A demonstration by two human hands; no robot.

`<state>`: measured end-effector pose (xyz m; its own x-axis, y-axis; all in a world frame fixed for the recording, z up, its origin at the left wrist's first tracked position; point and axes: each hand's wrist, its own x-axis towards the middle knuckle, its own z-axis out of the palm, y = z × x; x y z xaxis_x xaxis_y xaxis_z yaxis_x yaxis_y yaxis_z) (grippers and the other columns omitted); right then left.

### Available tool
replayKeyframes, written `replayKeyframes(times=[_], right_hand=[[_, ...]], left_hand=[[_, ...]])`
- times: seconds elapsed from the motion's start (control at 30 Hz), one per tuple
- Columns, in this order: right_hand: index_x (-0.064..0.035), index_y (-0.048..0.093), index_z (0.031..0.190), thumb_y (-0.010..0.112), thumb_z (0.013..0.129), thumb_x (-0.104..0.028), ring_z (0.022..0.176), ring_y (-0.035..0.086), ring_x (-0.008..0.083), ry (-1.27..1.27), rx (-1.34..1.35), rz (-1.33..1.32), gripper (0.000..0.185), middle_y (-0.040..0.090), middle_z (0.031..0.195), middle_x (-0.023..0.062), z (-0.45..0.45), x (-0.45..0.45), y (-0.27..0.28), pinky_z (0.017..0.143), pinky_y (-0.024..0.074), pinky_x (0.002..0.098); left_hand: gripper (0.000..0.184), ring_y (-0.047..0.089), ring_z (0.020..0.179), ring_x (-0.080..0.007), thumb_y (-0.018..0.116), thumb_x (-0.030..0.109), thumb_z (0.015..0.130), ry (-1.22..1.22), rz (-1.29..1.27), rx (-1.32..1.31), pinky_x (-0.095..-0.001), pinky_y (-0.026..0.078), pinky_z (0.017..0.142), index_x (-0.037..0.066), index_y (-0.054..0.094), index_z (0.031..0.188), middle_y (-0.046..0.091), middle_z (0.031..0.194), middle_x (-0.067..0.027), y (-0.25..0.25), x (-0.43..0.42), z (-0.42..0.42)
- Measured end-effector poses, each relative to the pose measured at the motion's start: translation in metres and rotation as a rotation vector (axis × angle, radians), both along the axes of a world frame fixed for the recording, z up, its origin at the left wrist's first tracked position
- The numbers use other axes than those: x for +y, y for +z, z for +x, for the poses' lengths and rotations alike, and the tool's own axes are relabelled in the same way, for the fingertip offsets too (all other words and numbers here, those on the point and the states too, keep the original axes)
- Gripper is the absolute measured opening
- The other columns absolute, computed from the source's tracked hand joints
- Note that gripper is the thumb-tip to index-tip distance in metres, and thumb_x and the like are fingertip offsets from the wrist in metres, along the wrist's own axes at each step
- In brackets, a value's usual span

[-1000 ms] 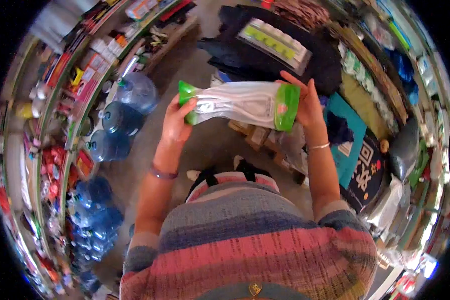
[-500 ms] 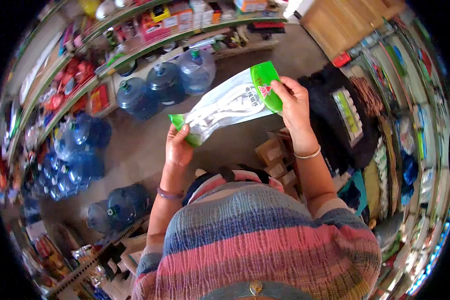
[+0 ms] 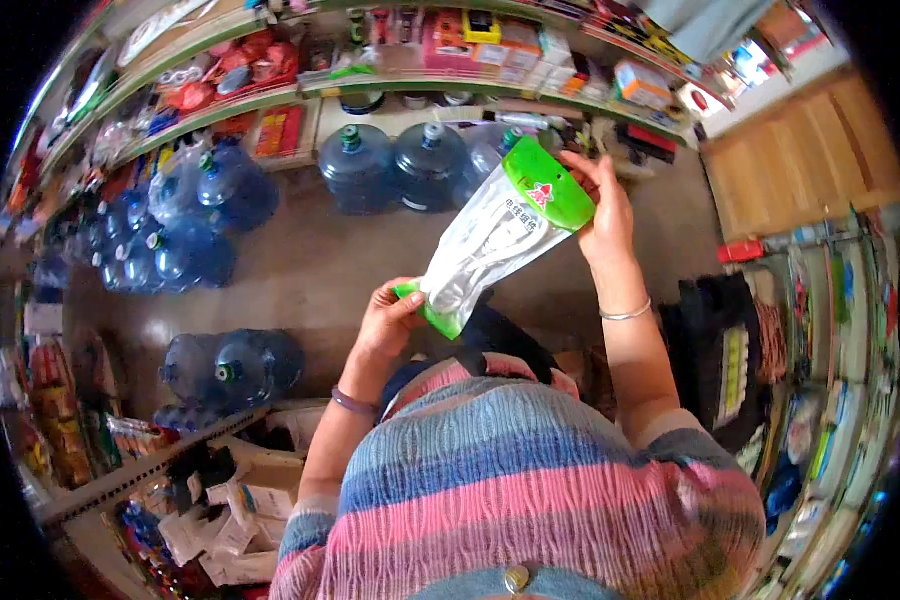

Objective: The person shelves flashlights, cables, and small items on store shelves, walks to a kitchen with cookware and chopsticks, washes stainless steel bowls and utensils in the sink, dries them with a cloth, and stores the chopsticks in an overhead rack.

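Observation:
A long plastic packet of white cable (image 3: 498, 235), clear in the middle with green ends, is stretched slantwise between my two hands. Its broad green header, with a red logo and a small hole, points up and right. My left hand (image 3: 388, 318) pinches the narrow green end, thumb on top. At the header's right edge, my right hand (image 3: 606, 212) holds the packet, its fingers reaching along the upper edge and its thumb hidden. Black lettering shows below the header, and the coiled cable lies inside.
Large blue water jugs (image 3: 352, 172) stand on the floor before the shelving, with others (image 3: 232, 368) at left. Stocked shelves (image 3: 490, 92) run along the back and right. Torn cardboard boxes (image 3: 255, 490) lie lower left; a wooden panel (image 3: 805, 155) stands far right.
The packet has swung to a steeper slant, with its narrow end lower and further right. My right hand's fingers have loosened and opened along the edge. The view has turned left.

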<state>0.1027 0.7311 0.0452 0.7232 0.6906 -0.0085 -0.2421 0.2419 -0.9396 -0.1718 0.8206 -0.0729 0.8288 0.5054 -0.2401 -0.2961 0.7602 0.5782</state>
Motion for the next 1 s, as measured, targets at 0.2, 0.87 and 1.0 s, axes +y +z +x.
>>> replayKeyframes(times=[0.2,0.87,1.0], right_hand=[[-0.0072,0.047,0.124,0.048,0.091,-0.038,0.097,0.056,0.0181,0.387,0.331,-0.173,0.045,0.057,0.111,0.0038,0.006,0.068,-0.100,0.086,0.0458,0.0339],[0.0001,0.041,0.128,0.069,0.075,-0.014,0.100,0.054,0.0195,0.332,-0.057,-0.424,0.061,0.056,0.110,0.0119,0.203,0.470,-0.290,0.085,0.0430,0.0307],[0.0008,0.038,0.130,0.071,0.074,-0.017,0.102,0.054,0.0217,0.162,-0.116,-0.528,0.067,0.054,0.114,0.0154,0.230,0.545,-0.332,0.085,0.0442,0.0317]], left_hand=[[0.016,0.061,0.086,-0.0192,0.062,0.007,0.082,0.231,-0.170,0.087,-0.0370,0.051,0.076,0.005,0.060,0.098,0.063,0.092,-0.0057,-0.038,0.049,0.055],[0.025,0.059,0.081,-0.0166,0.059,0.009,0.084,0.239,-0.038,0.595,-0.0285,0.051,0.069,0.002,0.054,0.108,0.060,0.093,-0.0063,-0.142,0.414,0.335],[0.029,0.059,0.085,-0.0171,0.057,0.008,0.085,0.146,0.041,0.540,-0.0290,0.050,0.073,-0.004,0.053,0.111,0.060,0.098,-0.0085,-0.187,0.498,0.360]])
